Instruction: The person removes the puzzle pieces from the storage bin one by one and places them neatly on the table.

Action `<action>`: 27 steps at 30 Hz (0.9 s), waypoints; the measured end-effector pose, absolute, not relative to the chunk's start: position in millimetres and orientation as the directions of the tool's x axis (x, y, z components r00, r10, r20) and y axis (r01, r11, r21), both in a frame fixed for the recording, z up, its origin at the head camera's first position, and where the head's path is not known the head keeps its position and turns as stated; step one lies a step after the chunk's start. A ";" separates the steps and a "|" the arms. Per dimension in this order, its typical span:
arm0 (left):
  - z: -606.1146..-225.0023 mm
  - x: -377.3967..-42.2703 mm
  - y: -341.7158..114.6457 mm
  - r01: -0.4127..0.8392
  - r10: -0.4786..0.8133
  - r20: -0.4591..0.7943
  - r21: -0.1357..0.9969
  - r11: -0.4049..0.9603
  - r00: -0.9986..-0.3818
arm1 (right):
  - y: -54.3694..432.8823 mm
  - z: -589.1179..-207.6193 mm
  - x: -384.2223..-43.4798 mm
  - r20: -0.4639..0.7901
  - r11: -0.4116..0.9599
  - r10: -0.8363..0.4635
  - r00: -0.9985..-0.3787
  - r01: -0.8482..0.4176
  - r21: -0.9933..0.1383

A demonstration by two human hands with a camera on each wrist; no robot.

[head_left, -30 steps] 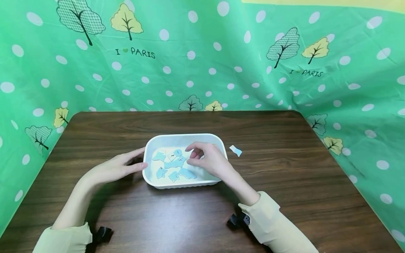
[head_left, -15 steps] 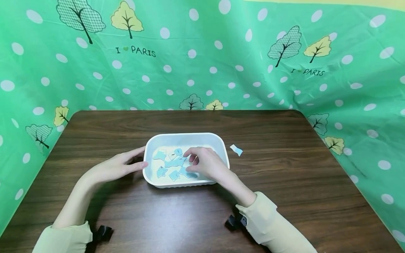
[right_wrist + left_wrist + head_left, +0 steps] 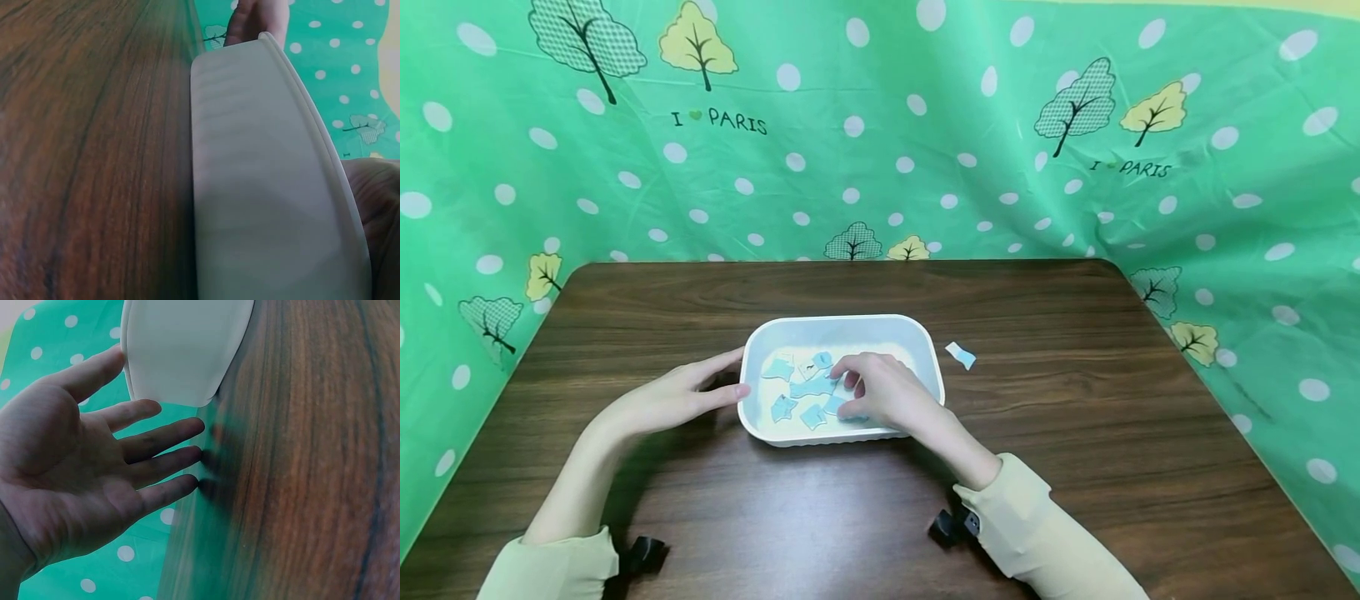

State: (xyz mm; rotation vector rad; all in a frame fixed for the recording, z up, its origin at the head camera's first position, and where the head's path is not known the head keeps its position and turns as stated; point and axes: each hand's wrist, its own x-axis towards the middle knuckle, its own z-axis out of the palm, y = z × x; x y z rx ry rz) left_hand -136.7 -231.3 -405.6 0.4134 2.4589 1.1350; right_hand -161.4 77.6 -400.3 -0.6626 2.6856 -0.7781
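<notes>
A white plastic tray (image 3: 820, 437) holds several torn-looking light-blue paper pieces (image 3: 812, 385). My left hand (image 3: 673, 398) steadies the tray's left end. Its thumb rests at the rim while the other fingers stretch out, as the left wrist view shows with the palm (image 3: 106, 450). Inside the tray, my right hand (image 3: 883, 390) hovers low over the right-hand pieces, index finger and thumb parted and bent downward. One blue piece (image 3: 832, 405) lies partly hidden by that thumb. In the right wrist view the tray's side wall (image 3: 269, 162) covers most of the right hand (image 3: 378, 194).
A single blue-and-white piece (image 3: 961, 356) lies on the brown wooden table (image 3: 1075, 375), just right of the tray. Behind the table hangs a green dotted cloth (image 3: 880, 108). Black wrist cameras sit near both cuffs, the right one (image 3: 946, 528) close above the table.
My right hand has shifted slightly left and lower within the tray, over the right-hand blue pieces. The left hand stays at the tray's end.
</notes>
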 end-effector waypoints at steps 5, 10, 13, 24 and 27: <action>-405.0 -136.3 -230.6 0.092 0.420 -0.234 0.776 0.624 -0.877 | 77.5 -400.9 -162.0 -0.156 0.764 -0.501 -0.851 -0.350 -0.542; -403.3 -135.5 -230.2 0.096 0.425 -0.230 0.779 0.620 -0.875 | 76.4 -402.7 -163.1 -0.173 0.786 -0.498 -0.850 -0.358 -0.504; -403.3 -135.2 -229.8 0.098 0.424 -0.230 0.776 0.623 -0.876 | 75.6 -403.2 -163.8 -0.173 0.795 -0.495 -0.851 -0.364 -0.484; -405.4 -135.5 -230.5 0.084 0.416 -0.237 0.779 0.621 -0.878 | 73.7 -403.4 -164.1 -0.187 0.809 -0.495 -0.848 -0.372 -0.455; -405.8 -135.8 -230.0 0.085 0.420 -0.234 0.784 0.615 -0.877 | 73.5 -403.2 -164.1 -0.191 0.811 -0.490 -0.850 -0.365 -0.457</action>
